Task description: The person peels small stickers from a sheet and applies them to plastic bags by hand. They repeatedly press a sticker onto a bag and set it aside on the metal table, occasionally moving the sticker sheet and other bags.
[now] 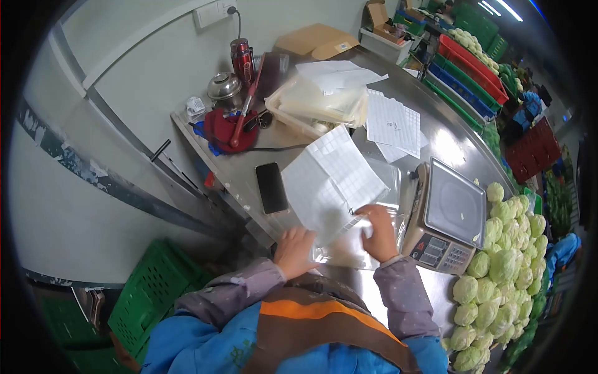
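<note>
A clear plastic bag (346, 252) lies at the near edge of the steel table, crinkled and shiny between my two hands. My left hand (294, 252) is closed at its left edge, fingers bent and pressed together; the fingertips are partly hidden. On the other side, my right hand (379, 234) curls its fingers and thumb on the plastic. Just beyond them a creased sheet of lined paper (333, 177) lies partly under the bag, with a small dark mark near my right fingers. A black phone (271, 188) rests left of the paper.
A digital scale (455, 202) stands right of my hands, beside a large pile of cabbages (501, 268). Behind are more papers (393, 124), a cream tray (293, 115), a red thermos (242, 61) and a steel pot (225, 90). A green crate (156, 287) sits below left.
</note>
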`<state>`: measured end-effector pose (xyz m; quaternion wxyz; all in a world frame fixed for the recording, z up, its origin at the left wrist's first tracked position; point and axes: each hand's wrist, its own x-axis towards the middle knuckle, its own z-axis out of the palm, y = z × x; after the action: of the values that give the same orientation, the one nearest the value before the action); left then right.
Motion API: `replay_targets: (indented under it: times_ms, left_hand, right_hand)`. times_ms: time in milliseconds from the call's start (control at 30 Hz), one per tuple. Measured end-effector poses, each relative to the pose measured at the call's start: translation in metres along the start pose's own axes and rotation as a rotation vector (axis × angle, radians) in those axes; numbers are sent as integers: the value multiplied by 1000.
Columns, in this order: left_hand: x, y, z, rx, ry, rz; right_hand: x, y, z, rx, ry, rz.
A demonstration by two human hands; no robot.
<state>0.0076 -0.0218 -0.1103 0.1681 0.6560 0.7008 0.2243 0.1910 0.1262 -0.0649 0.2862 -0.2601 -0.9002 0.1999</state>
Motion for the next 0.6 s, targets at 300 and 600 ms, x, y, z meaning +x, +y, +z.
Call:
replay_targets:
  times_ms: [300, 600]
  left_hand:
    - [26, -13, -15, -195, 301, 116]
    - [18, 60, -149, -714, 315, 244]
  right_hand:
    - [7, -2, 33, -67, -146, -77]
    - [49, -93, -65, 844, -257, 310]
